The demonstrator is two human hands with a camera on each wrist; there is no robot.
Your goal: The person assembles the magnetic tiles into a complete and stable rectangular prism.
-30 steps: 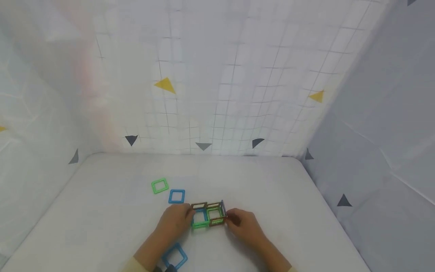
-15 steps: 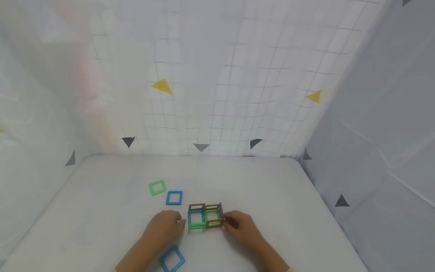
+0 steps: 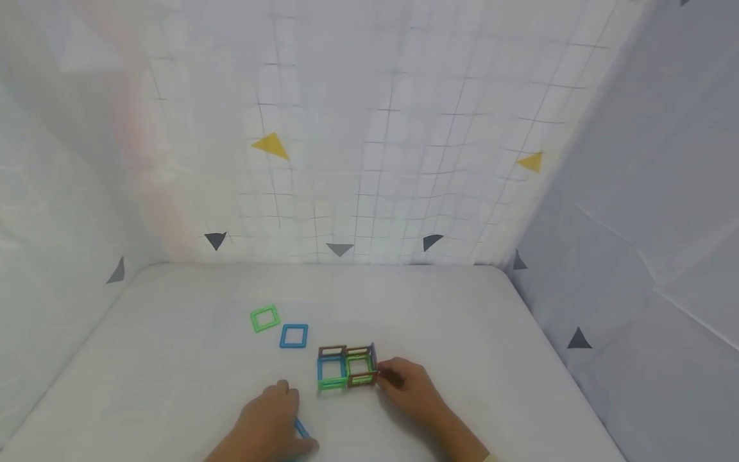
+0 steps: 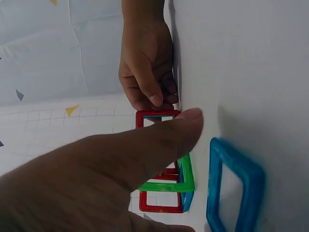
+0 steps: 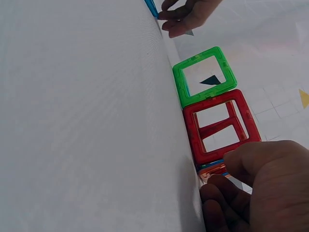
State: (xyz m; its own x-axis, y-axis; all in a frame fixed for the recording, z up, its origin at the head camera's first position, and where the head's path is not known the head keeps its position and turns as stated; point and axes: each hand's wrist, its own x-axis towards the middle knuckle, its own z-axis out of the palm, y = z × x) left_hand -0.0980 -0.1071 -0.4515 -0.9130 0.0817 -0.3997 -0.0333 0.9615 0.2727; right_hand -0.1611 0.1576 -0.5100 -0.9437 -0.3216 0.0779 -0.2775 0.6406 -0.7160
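Square magnetic tiles make up a low structure [image 3: 346,380] of two joined open boxes, with blue and green bases and red and green upright sides. In the right wrist view its near side shows a green tile [image 5: 179,79] beside a red tile [image 5: 192,135]. My right hand [image 3: 408,385] pinches the structure's right end between thumb and curled fingers. My left hand [image 3: 268,417] spreads over a loose blue tile [image 3: 301,428], mostly hidden beneath it in the head view. In the left wrist view the thumb is straight, and that blue tile [image 4: 253,183] lies apart from it.
A loose green tile [image 3: 265,318] and another blue tile [image 3: 294,335] lie flat behind the left hand. The white table [image 3: 450,308] is bordered by hanging sheets [image 3: 369,160] at the back and both sides.
My left hand has let go of the structure's left end and moved toward the front, over the loose blue tile. The right hand keeps its place at the structure's right end.
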